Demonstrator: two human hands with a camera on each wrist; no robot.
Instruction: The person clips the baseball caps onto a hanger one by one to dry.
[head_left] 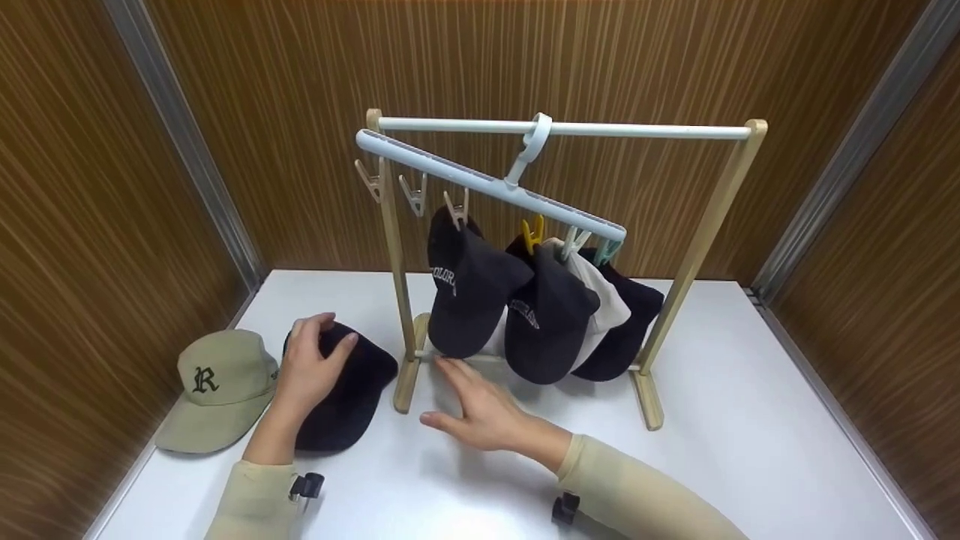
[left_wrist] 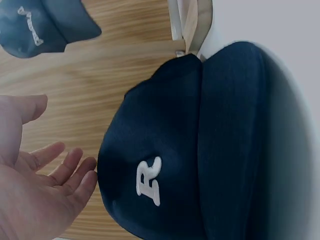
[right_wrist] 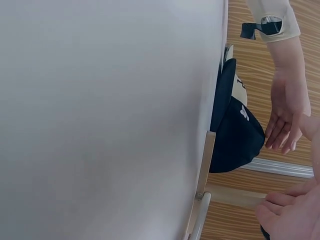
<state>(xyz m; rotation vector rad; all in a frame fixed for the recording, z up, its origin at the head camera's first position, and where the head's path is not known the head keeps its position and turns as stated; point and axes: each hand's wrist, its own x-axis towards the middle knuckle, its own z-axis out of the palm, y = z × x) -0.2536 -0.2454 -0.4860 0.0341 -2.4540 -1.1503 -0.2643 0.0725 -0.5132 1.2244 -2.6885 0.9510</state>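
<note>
Your left hand [head_left: 306, 366]: wide, fingertips at the dark R cap's [left_wrist: 167, 125] crown
Your right hand [head_left: 480, 411]: wide, thumb apart, near the rack [head_left: 407, 385]
Dark R cap: on the surface [head_left: 750, 420], between the green cap [head_left: 234, 367] and the rack

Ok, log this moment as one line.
left hand: above dark cap on table | right hand: empty, near rack | olive cap: on table | other caps: clipped to hanger

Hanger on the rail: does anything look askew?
Yes: in the head view the hanger slopes down rightward, out of line with the rail. Caps hang from its four right clips while the two left clips are bare, so uneven weight may be tilting it.
</note>
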